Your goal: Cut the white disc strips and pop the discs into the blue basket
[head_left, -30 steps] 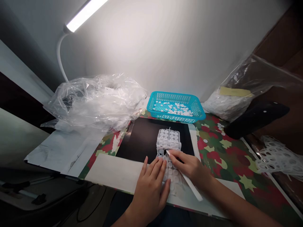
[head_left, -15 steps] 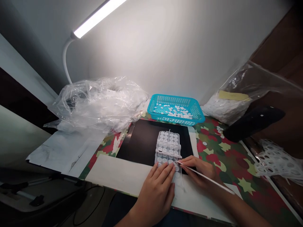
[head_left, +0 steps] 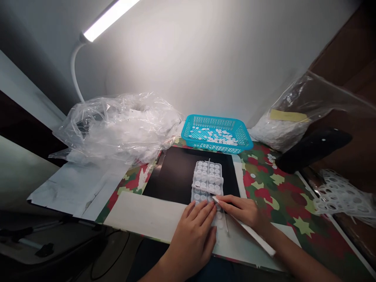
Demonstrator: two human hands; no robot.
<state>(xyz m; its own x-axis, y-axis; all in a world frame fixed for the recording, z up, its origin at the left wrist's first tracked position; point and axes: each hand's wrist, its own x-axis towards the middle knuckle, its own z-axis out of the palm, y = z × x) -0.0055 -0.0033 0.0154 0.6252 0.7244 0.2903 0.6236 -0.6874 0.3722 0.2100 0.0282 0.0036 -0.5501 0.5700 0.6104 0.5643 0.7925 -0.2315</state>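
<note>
A translucent plastic tray (head_left: 208, 172) with rows of round cups lies partly on a black mat (head_left: 176, 176). A raised plastic ridge crosses it. My left hand (head_left: 195, 229) lies over the tray's near left part, fingers stretched flat, covering some cups. In my right hand (head_left: 245, 211) is a long white flat strip (head_left: 258, 237), pinched near its far end. The strip's tip meets the tray beside my left fingertips. Whether it touches a cup cannot be made out.
Behind the mat sits a blue basket (head_left: 217, 117) with many white discs. Clear plastic bags (head_left: 117, 125) pile up at left. A filled bag (head_left: 282, 125), a black object (head_left: 314, 150) and white perforated sheets (head_left: 343, 196) are at right. A lamp (head_left: 111, 17) shines above.
The strip in my right hand has turned, showing its broader face, and its tip has moved slightly left and up. My left hand stays on the tray. The whole view has shifted slightly.
</note>
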